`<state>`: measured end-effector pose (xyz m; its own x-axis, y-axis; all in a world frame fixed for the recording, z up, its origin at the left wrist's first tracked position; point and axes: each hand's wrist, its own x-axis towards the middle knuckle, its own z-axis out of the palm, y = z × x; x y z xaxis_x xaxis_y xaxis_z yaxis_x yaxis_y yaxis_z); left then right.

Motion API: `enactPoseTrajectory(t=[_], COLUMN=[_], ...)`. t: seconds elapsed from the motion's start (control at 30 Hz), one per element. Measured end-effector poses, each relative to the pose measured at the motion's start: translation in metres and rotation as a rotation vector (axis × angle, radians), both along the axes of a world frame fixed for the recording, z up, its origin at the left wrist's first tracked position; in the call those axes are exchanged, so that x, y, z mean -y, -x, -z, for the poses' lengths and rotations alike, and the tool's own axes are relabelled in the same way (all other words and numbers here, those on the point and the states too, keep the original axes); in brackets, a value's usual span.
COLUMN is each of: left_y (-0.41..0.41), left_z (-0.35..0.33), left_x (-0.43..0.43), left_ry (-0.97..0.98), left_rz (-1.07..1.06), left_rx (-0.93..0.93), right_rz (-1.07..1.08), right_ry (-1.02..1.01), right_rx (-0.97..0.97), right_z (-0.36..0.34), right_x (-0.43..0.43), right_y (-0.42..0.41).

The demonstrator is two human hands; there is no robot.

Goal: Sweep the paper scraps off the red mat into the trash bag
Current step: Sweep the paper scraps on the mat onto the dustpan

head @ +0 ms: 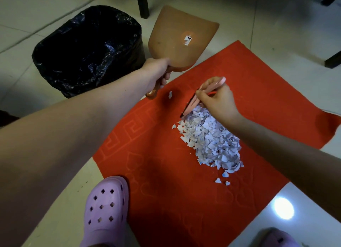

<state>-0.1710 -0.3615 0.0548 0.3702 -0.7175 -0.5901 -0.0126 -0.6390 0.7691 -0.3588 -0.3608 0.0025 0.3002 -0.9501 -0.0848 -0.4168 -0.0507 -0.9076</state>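
Gripping the dustpan (pixel 180 38) in the left hand (pixel 156 71) and pinching a brush (pixel 191 103) in the right hand (pixel 219 101), the person seemingly had most sweeping left (paper scraps (pixel 212 139) heaped on the red mat (pixel 162 182), trash bag (pixel 86 49) nearby).

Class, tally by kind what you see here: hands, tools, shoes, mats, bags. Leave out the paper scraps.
Hands: 2 (left hand, right hand)
Tools: 2 (dustpan, brush)
Shoes: 2 (purple clog, second clog)
Mats: 1 (red mat)
Bags: 1 (trash bag)
Total: 8
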Motion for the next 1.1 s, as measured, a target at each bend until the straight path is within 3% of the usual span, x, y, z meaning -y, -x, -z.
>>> enactPoseTrajectory(t=[0.1,0.3,0.5,0.67,0.83,1.1], left_y=[0.003,0.005,0.004,0.001,0.002,0.007], left_z=[0.001,0.001,0.002,0.003,0.007,0.007], left_x=[0.001,0.005,0.003,0.000,0.000,0.009], left_ry=[-0.018,-0.006,0.002,0.007,-0.009,0.006], left_rz=[0.004,0.005,0.011,0.002,0.012,0.002], left_rx=[0.003,-0.013,-0.015,-0.007,0.000,-0.014], right_rz=[0.030,0.117,0.077,0.056,0.090,0.209], right_ry=[0.003,-0.025,-0.040,0.008,0.038,-0.022], right_rx=[0.120,0.173,0.014,-0.105,0.080,0.160], right_z=[-0.003,0.020,0.035,0.008,-0.015,0.015], right_x=[0.001,0.022,0.021,0.008,0.006,0.030], right_y=[-0.006,-0.049,-0.043,0.001,0.020,-0.046])
